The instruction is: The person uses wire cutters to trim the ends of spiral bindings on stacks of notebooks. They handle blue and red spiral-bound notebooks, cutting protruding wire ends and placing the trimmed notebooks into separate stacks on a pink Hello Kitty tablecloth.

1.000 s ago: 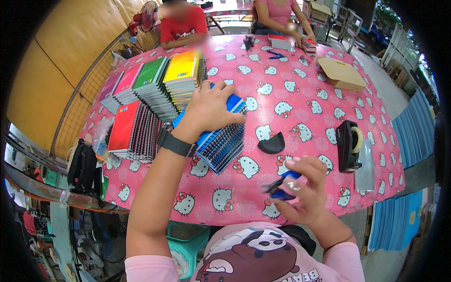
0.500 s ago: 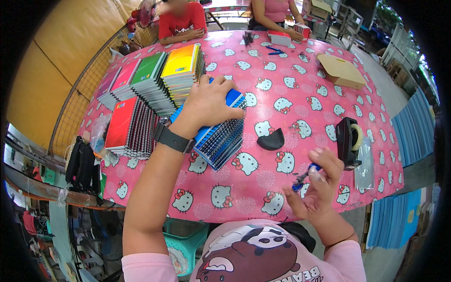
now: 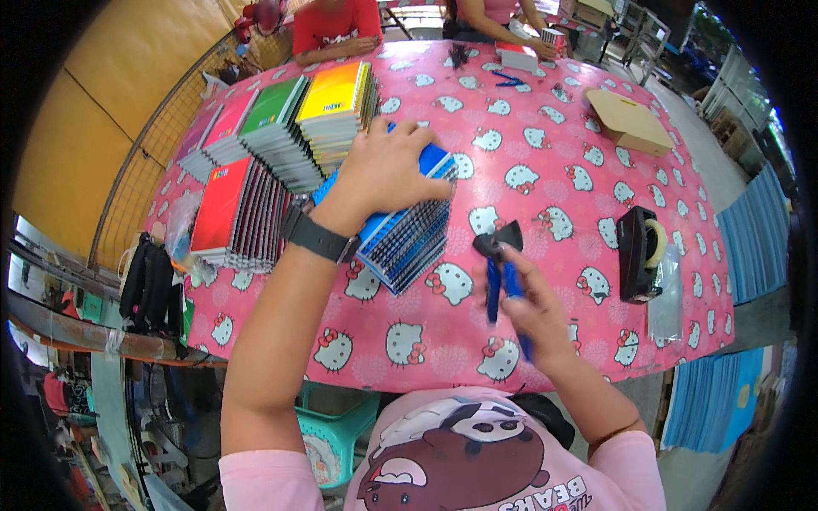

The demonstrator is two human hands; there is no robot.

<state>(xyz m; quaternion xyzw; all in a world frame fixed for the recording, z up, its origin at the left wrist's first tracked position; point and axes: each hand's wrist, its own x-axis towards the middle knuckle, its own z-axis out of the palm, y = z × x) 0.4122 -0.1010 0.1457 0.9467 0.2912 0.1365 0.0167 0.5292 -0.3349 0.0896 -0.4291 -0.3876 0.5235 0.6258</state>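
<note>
My left hand lies with fingers spread over the top of a tilted stack of blue spiral notebooks, its thumb along the right edge. In my right hand is a pair of blue-handled pliers, with one handle under my fingers. Their dark head overlaps a black rounded piece on the pink tablecloth; whether they touch it, I cannot tell. Left of the blue stack stand red spiral notebooks. Behind are stacks with yellow, green, pink and purple covers.
A black tape dispenser and clear plastic sleeves are at the right. Farther back lie an open cardboard box and another blue-handled tool. Two people sit across the patterned table.
My right hand has moved left and away from me, bringing the pliers to the black piece. The left hand stays on the blue stack. The view has shifted slightly.
</note>
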